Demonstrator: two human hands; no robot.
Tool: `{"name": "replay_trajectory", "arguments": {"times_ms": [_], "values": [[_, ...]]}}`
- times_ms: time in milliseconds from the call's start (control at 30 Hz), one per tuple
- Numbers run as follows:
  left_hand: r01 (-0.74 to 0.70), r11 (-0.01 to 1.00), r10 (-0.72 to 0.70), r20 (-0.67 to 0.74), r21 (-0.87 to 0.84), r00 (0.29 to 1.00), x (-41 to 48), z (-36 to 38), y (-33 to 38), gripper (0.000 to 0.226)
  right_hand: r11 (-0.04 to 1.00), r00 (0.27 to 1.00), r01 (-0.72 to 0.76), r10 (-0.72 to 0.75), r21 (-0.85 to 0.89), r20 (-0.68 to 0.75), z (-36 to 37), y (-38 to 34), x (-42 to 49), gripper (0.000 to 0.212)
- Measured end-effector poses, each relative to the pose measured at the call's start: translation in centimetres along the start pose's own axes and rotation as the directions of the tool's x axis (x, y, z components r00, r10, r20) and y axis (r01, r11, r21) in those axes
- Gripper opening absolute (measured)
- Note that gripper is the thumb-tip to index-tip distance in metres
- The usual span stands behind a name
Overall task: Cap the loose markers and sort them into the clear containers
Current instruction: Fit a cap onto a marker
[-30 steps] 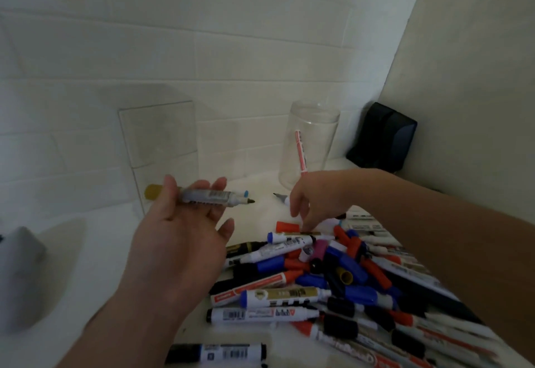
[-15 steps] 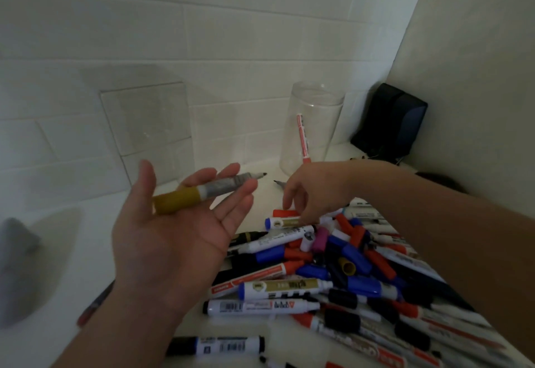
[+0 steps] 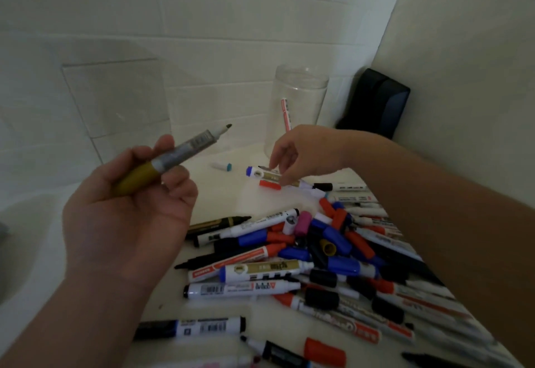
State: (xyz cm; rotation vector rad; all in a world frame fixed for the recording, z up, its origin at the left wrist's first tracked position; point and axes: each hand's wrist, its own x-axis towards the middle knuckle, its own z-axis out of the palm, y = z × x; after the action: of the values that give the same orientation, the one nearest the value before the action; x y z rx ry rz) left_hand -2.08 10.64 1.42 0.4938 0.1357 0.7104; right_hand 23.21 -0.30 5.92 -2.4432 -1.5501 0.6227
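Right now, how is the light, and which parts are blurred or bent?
Head view: dim, even light, soft shadows; left hand and its uncapped marker fairly sharp; the pile smears toward the lower right edge; the wide lens bows the wall tiles; the square clear container barely shows.

Only barcodes and blurred label print on each marker (image 3: 240,289), no legible words or numbers

A black object (image 3: 373,104) stands against the tiled wall (image 3: 202,20).
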Motion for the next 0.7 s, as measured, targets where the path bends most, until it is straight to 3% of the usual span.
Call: {"name": "replay_trajectory", "arguments": {"times_ms": [233, 333, 400, 567, 700], "values": [[0.008, 0.999, -0.009, 0.017, 0.052, 1.0, 0.6, -0.5, -0.5, 0.009, 0.983, 0.999, 0.039, -0.032, -0.179, 0.04, 2.0, -1.0, 0.0, 0.025], [0.03, 0.999, -0.031, 0.023, 0.032, 0.999, -0.2, -0.2, -0.7, 0.035, 0.985, 0.995, 0.033, -0.048, -0.169, -0.088, 1.1, -0.9, -1.5, 0.024], [0.045, 0.997, -0.044, -0.009, 0.06, 0.999, -0.7, 0.3, -0.7, 0.038, 0.989, 0.992, 0.015, -0.033, -0.145, -0.122, 0.9, -0.7, -3.2, 0.024], [0.05, 0.988, -0.043, -0.054, 0.145, 0.998, -1.1, 0.9, -0.7, 0.02, 0.993, 0.999, 0.015, -0.009, -0.116, 0.048, 3.3, -1.3, -7.0, 0.033], [0.039, 0.973, -0.024, -0.069, 0.228, 0.997, -0.5, 0.6, -1.1, 0.008, 0.995, 0.998, 0.05, -0.053, -0.086, -0.028, 4.4, -1.3, -7.6, 0.03]]}}
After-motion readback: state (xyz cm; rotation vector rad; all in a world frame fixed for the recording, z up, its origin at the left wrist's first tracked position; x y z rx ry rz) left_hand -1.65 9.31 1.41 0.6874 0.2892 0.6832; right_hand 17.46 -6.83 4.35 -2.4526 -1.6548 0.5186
